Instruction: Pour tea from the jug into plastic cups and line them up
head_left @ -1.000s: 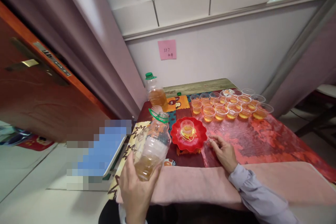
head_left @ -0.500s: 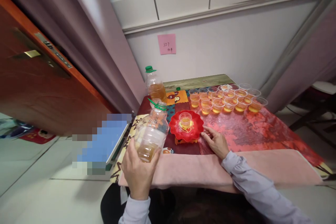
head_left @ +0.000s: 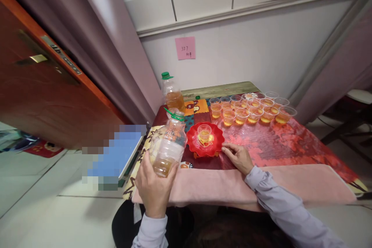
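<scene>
My left hand [head_left: 155, 186] is wrapped round the lower part of a clear plastic bottle [head_left: 171, 145]. Its uncapped neck carries a green ring, and a little amber liquid lies at its bottom. To the right is a red scalloped plate [head_left: 194, 148] with one small clear plastic cup [head_left: 204, 133] standing on it, some yellowish liquid inside. The thumb and fingers of my right hand [head_left: 238, 158] pinch the plate's right rim.
Several clear cups [head_left: 255, 115] of amber liquid stand in rows at the back right. Another bottle [head_left: 174, 99], green-capped, is behind mine, with a loose green cap [head_left: 198, 97] nearby. A folded pink towel [head_left: 209, 188] lies along the table's front edge.
The red plate and its cup have shifted slightly left. My right fingers have drawn closer together at the rim. My left hand and the bottle are nearly still.
</scene>
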The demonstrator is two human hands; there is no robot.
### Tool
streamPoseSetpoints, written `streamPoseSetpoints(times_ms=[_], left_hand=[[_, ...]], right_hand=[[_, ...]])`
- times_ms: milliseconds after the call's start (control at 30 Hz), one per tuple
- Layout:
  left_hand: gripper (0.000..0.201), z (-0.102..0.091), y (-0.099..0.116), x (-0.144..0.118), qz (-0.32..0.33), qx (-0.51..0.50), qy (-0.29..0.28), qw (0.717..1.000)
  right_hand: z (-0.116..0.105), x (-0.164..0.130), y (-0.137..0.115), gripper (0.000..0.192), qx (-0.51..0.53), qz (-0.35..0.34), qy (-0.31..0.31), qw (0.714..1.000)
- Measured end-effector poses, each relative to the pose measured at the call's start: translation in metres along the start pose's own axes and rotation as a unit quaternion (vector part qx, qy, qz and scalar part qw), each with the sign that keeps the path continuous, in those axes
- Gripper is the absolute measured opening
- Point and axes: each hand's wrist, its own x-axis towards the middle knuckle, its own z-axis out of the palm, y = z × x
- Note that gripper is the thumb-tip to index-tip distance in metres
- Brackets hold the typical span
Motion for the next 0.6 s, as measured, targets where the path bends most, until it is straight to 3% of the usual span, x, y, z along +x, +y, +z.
streamPoseSetpoints(times_ms=[333, 467, 600], left_hand=[[0.096, 0.004, -0.002, 0.000, 0.007, 0.003, 0.023, 1.000], [0.101, 0.013, -0.006, -0.001, 0.011, -0.007, 0.066, 0.998], [0.103, 0.017, -0.008, 0.000, 0.012, 0.001, 0.062, 0.998]], right_hand=[[-0.001, 0.000, -0.005, 0.038, 0.011, -0.005, -0.008, 1.000], [-0.002, -0.003, -0.008, 0.041, 0.009, -0.002, 0.024, 1.000], [-0.012, -0.002, -0.025, 0.041, -0.024, -0.026, 0.057, 0.998]])
